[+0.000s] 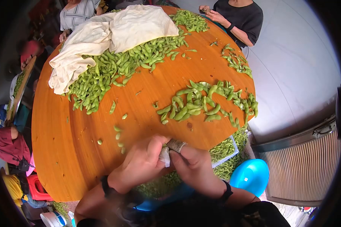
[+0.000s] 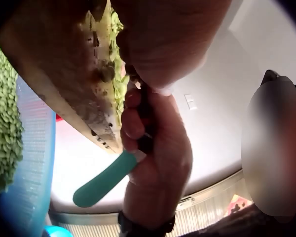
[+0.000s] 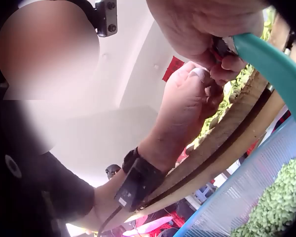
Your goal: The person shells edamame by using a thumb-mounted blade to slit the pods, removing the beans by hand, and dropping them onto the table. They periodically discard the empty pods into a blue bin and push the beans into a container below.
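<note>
A: R hand (image 1: 197,166) first. What's it doing?

B: Curled round the green handle (image 2: 106,180) of a tool, held close by the L hand (image 1: 142,162). Working end's hidden, so type n/a.

A: And the L hand?

B: Fingers bent, right by the R hand; can't tell if it's clamped on anything, b/c the fingers block the view. There's a white wrap (image 1: 165,157) b/w the two, and a brown finger cover (image 1: 176,145) on the R hand.

A: Main risk?

B: Prob. a nick to the L hand if the tool slips, b/c the fingers sit so close. A loose cover could also snag or spoil the grip.

A: Where are the pods?

B: Loose pods (image 1: 195,102) lie beyond the R hand, on the right of the table (image 1: 79,151). Big heap (image 1: 140,55) on the far left, partly under a cloth (image 1: 140,26). If someone tugs that cloth, some pods could get dragged along.

A: Anything near the L hand?

B: A few loose beans (image 1: 118,128), just beyond it. A wrist brushing past could roll them about, maybe off the near edge.

A: And lower down?

B: Blue basket (image 3: 222,200) w/ shelled beans (image 3: 281,202), below table level; a hard bump could spill some. Blue bowl (image 1: 250,176) at near right, off the table.
</note>
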`<state>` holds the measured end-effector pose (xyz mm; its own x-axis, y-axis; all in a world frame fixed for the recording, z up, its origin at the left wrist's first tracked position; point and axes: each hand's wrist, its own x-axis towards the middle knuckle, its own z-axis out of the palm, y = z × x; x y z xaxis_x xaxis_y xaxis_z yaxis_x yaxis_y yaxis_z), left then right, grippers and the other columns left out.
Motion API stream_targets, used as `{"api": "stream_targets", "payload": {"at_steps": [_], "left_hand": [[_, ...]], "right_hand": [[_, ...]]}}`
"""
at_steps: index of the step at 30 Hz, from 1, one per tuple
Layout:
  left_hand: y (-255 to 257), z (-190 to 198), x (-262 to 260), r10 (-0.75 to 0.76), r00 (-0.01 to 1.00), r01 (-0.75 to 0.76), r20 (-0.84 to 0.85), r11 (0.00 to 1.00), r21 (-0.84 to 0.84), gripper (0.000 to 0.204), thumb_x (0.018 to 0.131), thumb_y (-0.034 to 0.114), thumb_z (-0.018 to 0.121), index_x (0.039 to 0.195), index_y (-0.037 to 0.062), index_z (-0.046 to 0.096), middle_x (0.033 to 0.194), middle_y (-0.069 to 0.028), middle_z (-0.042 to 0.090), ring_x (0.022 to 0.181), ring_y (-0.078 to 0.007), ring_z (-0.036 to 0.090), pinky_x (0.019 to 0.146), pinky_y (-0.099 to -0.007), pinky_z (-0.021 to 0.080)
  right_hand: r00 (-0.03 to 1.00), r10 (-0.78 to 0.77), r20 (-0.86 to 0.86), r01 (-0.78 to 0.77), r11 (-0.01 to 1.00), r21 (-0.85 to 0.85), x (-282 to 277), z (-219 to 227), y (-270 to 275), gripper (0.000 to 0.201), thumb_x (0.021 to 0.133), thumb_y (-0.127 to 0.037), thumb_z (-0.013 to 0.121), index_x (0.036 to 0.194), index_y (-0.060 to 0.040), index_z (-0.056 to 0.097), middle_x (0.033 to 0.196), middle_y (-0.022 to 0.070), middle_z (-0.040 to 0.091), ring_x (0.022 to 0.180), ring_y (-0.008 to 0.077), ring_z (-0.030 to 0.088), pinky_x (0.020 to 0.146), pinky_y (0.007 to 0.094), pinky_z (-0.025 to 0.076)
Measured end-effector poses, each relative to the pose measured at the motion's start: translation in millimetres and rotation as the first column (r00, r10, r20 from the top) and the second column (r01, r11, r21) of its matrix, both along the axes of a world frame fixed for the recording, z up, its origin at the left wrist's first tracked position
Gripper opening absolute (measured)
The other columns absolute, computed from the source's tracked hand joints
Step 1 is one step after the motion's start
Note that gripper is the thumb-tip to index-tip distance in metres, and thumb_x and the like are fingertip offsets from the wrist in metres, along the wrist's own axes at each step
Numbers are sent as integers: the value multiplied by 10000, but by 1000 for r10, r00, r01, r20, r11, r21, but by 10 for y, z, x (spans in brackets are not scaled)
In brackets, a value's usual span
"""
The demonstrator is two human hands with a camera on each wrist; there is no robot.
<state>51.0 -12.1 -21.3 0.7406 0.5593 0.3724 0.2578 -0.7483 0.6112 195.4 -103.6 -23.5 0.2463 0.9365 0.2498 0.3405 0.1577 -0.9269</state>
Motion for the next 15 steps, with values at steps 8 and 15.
{"api": "stream_targets", "payload": {"at_steps": [8,15], "left_hand": [[-162,233,77,144,983,-162,-112,972,-172,374,780,-65,522,1142,29,536,989,-200,598,893,-394,615,756,-446,510],[107,429,-396,342,901,-264,-267,921,287,274,749,-56,558,1006,25,615,959,-155,576,884,-374,593,743,-435,522]], "right_hand": [[995,-30,90,30,1000,3,86,39,9,134,872,-13,621,1003,-27,643,726,162,588,583,290,586,542,342,460],[915,298,272,-307,952,-12,500,161,138,171,877,-53,587,1043,-30,618,725,199,598,641,371,613,554,413,474]]}}
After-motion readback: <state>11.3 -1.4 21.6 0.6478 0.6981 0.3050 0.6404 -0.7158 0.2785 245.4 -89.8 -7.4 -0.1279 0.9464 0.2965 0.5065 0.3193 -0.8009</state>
